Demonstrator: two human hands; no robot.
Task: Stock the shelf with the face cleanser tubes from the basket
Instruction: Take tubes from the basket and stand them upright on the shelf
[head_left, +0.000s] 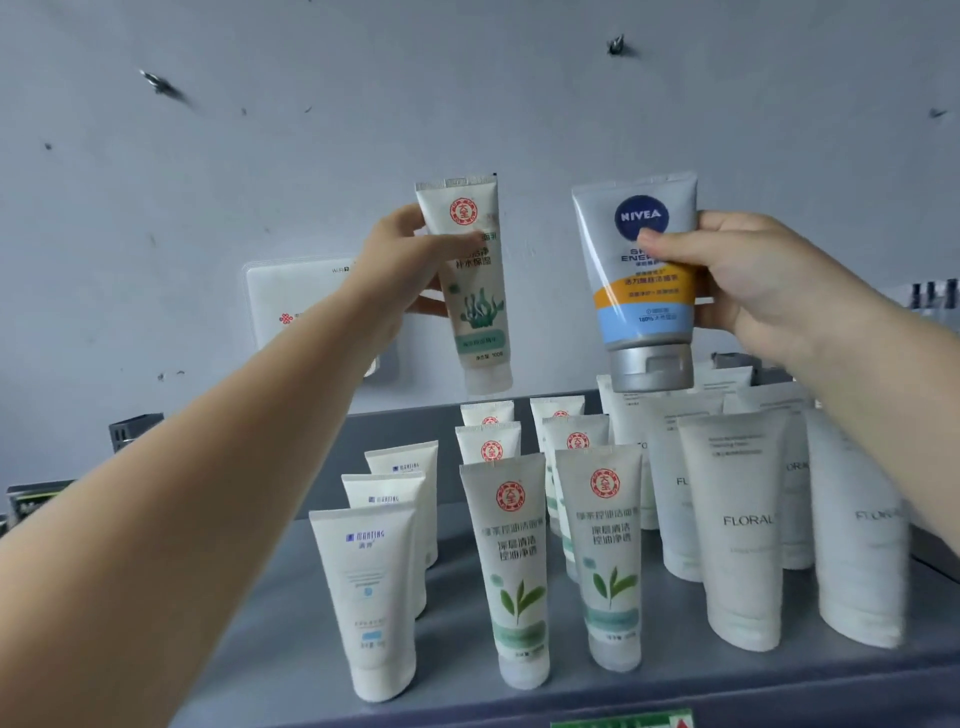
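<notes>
I'm holding two tubes up over the grey shelf (291, 613), one per hand, both cap-down and not yet set down. My left hand (400, 260) is gripping the seaweed-print cleanser tube (470, 291), fingers (447, 244) curled across its front and thumb behind. My right hand (758, 280) is gripping the Nivea cleanser tube (641, 270), thumb (670, 244) across the label, the other fingers wrapped round the far side, out of sight.

Stocking is looking well along. Below my left fingers the green-tea tubes (517, 571) are standing in two columns going back. Left of those, three white Mentholatum-style tubes (371, 597) are lined front to back. Below and to the right of my right fingers the white Floral tubes (737, 525) are crowding together several deep, the Nivea's silver cap (652, 369) hanging just above the rear ones.

What's left, as I'm judging it: placing these two. I'm seeing no Nivea on the shelf yet, so it probably needs a new spot; bare shelf is showing to the left of the white row. The seaweed tube likely goes behind the red-logo rows. The basket isn't in view, so I can't tell how many more remain.
</notes>
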